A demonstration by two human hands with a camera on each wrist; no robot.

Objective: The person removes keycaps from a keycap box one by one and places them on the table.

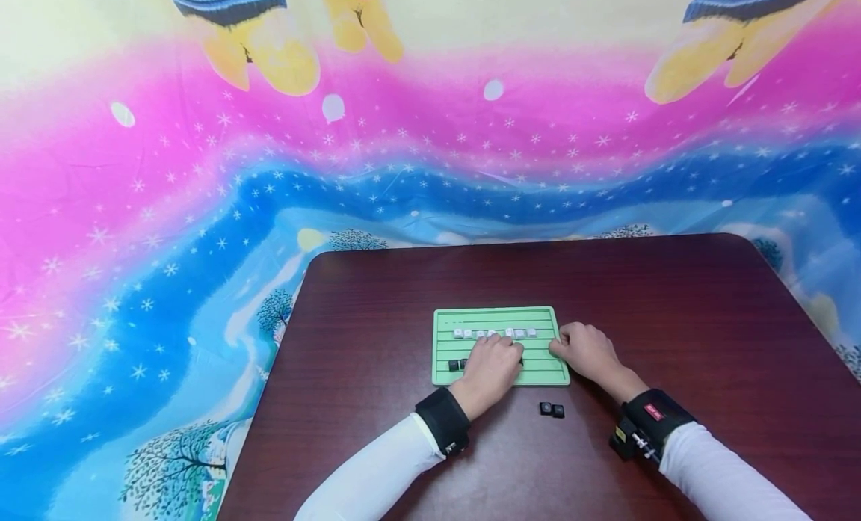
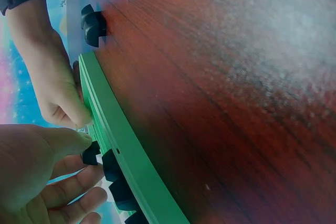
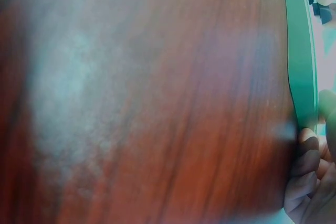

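A light green ridged tray (image 1: 541,354) lies on the table, with a row of white keycaps (image 1: 519,333) and a lower row of black keycaps (image 1: 454,365). Over the lower row, my left hand (image 1: 489,371) pinches one black keycap (image 2: 91,153) between thumb and finger; from the head view that keycap is hidden behind the hand. Just beneath it, other black keycaps (image 2: 122,194) sit along the tray's near side. My right hand (image 1: 589,352) grips the tray's right edge, its thumb at the rim and its fingers (image 3: 303,184) curled beside it.
Two loose black keycaps (image 1: 546,408) lie side by side on the dark wooden table (image 1: 377,319), in front of the tray. A colourful printed cloth (image 1: 430,147) hangs behind the table's far edge. Both wrists wear black straps (image 1: 442,418).
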